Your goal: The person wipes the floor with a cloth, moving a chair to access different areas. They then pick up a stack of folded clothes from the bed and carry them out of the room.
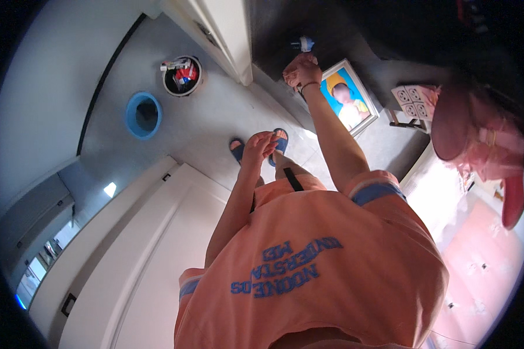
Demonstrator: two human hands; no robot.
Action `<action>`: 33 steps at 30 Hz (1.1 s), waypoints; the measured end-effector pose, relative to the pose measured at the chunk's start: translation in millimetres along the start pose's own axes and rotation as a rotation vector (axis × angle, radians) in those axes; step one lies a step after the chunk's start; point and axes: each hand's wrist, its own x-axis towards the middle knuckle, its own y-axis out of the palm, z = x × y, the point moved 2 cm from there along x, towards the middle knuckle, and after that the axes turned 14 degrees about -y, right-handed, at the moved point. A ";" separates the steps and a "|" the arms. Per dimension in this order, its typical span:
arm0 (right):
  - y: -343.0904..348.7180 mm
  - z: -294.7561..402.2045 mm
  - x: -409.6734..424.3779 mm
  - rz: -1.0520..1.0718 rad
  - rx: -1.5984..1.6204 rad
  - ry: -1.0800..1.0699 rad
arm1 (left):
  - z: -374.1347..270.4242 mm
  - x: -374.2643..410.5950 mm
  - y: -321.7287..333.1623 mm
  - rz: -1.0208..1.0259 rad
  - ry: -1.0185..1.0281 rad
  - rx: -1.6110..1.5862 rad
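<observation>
My right hand [311, 72] reaches forward over a dark surface, its fingers closed on what looks like a crumpled pinkish cloth [293, 73]. Just beyond it is a small blue-and-white object [306, 44], too unclear to name. A framed picture [347, 98] of a figure in a yellow hat leans below and to the right of that hand. My left hand [260, 146] hangs in front of my body above the slippers [281, 139], fingers loosely bent and apart, with nothing visible in it.
On the grey floor at left stand a light-blue basin [143, 115] and a round bin [182, 76] with packaging inside. A white door [227, 39] is ahead; white cabinet doors [157, 257] lie left. A patterned box [415, 102] and pink caps [456, 126] are at right.
</observation>
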 end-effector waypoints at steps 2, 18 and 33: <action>-17.8 26.0 -54.7 -0.101 0.216 0.045 | -10.0 -14.2 -2.8 -0.057 -0.030 0.036; -225.3 -1.6 -282.0 -0.312 1.090 0.190 | -47.5 131.2 104.2 -0.275 0.793 1.445; -177.3 -57.7 -361.4 0.005 1.233 0.529 | -65.5 216.6 59.1 -0.246 0.659 0.259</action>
